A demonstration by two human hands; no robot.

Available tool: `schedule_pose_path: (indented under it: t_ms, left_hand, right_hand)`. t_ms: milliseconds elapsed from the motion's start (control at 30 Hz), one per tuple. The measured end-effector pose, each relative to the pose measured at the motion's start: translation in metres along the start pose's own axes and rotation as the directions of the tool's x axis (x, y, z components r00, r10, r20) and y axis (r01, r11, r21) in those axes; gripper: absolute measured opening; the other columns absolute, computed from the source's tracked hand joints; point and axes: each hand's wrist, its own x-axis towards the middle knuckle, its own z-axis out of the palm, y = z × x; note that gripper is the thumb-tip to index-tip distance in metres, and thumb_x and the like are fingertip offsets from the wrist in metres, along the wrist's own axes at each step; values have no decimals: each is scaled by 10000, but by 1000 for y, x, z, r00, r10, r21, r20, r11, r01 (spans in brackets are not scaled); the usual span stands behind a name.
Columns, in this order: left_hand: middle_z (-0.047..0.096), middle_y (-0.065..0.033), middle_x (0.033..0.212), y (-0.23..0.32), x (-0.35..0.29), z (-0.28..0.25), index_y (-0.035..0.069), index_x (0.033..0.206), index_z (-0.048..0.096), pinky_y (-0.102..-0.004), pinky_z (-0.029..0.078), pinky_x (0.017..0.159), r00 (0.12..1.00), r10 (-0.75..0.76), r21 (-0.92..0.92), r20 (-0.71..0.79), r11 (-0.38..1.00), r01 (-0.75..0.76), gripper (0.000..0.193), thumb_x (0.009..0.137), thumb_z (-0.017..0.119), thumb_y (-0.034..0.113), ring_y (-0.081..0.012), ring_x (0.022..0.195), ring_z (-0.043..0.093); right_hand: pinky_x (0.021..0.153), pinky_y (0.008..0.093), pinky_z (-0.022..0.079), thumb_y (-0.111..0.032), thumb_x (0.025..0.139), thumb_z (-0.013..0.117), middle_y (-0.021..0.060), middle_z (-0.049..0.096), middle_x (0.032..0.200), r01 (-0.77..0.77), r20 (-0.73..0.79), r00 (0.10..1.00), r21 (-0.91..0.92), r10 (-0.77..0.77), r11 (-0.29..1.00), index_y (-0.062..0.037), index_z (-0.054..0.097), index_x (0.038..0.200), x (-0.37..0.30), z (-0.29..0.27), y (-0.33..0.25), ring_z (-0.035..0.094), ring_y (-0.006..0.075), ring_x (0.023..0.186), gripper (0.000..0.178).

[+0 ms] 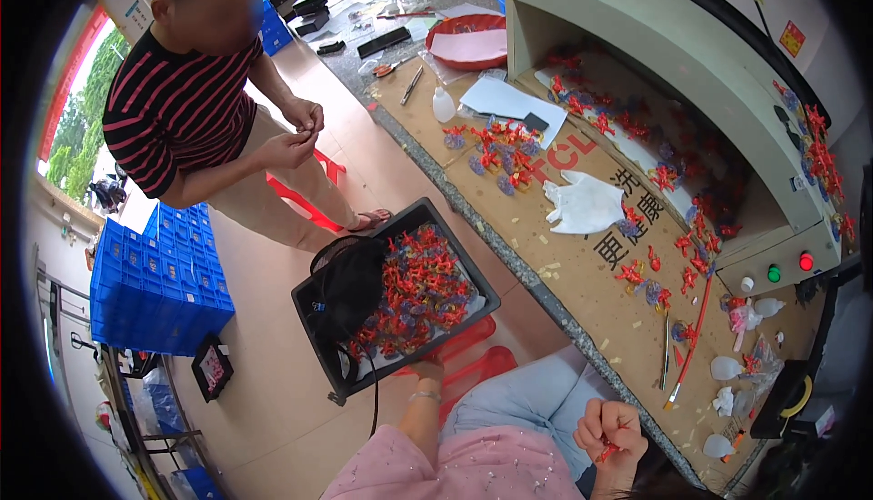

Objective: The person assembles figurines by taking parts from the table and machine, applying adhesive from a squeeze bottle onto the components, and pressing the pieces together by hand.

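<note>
Wearing pink fabric top; curling right hand round small red plastic piece; supporting black rectangular tray at near edge with left hand, finger closure unclear. Could spill red-and-purple plastic figurines by snagging dangling black cable.

Red figurines, black tray, blue crates, black shirt striped pink, white glove

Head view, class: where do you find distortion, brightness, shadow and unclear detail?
Head view throughout: corners fall black; the bench edge bends slightly; the outdoor opening is bright; the pale cabinet has a shadowed hollow; the red piece in the right hand is partly covered, its detail unclear.
</note>
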Motion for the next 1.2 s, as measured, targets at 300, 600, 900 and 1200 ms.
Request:
schedule_pose_path:
  t_ms: [300,600,900,1200]
  left_hand:
    - [531,-103,1275,54,-38,54,111,1301,470,-531,422,946,513,-689,-527,-513,724,445,488,897,441,383,-258,1142,497]
    - [607,-180,1091,150,-132,189,54,1179,566,-436,477,842,601,-798,956,49,211,202,444,927,429,393,-295,1007,578]
    - [629,-98,842,332,-249,374,-8,1070,585,-303,510,692,-217,-777,749,591,629,-209,339,1002,399,267,-183,811,635]
    - [609,-41,840,278,-310,433,-9,1165,563,-218,479,604,-257,-519,464,815,851,-247,287,880,560,-40,-93,710,583]
  right_hand:
    - [672,440,479,-245,867,639,258,547,1014,-268,772,636,224,-3,937,-53,502,633,70,109,-25,567,380,820,333]
    - [762,448,488,-234,887,628,267,565,1003,-355,909,370,329,-192,875,-31,539,693,58,101,-19,576,387,878,295]
    - [730,226,432,-76,936,526,46,532,931,155,-350,835,-590,-425,792,-15,524,1083,14,-6,-42,496,70,830,159]
    - [904,289,454,68,847,605,89,471,1175,229,-210,826,-724,-524,651,-23,356,1272,-40,-64,-37,528,147,1056,501]
